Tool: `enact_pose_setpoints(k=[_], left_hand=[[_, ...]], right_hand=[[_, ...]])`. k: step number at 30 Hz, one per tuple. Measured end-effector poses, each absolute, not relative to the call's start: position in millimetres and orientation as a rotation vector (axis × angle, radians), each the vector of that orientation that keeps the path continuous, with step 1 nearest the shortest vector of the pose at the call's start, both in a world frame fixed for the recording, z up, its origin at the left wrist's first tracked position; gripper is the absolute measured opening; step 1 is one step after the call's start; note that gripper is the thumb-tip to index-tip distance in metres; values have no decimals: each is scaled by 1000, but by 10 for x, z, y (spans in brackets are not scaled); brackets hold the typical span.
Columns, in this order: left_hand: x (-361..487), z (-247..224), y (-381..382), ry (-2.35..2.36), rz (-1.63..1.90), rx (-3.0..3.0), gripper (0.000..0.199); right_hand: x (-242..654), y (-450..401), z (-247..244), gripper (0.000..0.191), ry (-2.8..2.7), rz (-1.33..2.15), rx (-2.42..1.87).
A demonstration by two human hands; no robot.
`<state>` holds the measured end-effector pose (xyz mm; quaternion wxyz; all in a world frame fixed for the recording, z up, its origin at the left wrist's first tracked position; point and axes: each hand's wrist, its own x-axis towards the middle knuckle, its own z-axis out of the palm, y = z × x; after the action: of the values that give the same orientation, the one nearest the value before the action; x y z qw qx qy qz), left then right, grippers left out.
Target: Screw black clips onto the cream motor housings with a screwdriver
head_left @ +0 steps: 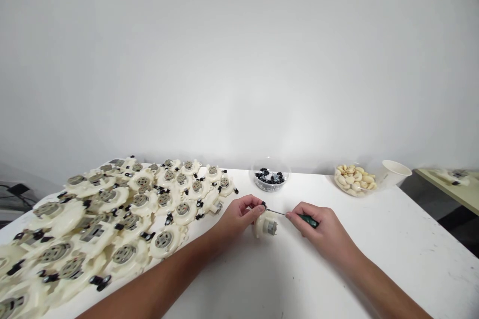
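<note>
The screwdriver handle in the right hand is dark green; the housing in the left hand is cream, its motor grey.

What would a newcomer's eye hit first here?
Probably the crowd of cream motor housings covering the left side of the white table. Then, mid-table, the left hand holding one housing, the right hand aiming a green-handled screwdriver at it.

You're facing a plain pale-grey wall, lit softly, brightest mid-wall, dimmer at the corners. Your white tabletop runs back toward it. On your right: second table, yellow-green top, dark underneath. Black cabling far left.
</note>
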<state>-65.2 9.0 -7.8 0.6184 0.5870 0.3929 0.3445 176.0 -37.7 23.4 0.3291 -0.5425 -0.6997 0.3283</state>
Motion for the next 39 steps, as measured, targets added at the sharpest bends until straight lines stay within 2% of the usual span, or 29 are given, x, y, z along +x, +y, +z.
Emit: enact_pose_setpoints(k=[13, 21, 29, 39], left_hand=[[-671, -105, 120, 886, 785, 1392, 33], [-671, -104, 110, 880, 788, 1380, 33], [-668, -111, 120, 893, 795, 1398, 33], [-667, -91, 110, 879, 779, 1400, 33]], right_hand=[[1782, -387, 249, 17, -1851, 790, -1296], [1798, -399, 175, 8, -2018, 566, -1163], [1780, -401, 162, 17, -1946, 579, -1243], [1719, -425, 146, 42, -1849, 712, -1454]])
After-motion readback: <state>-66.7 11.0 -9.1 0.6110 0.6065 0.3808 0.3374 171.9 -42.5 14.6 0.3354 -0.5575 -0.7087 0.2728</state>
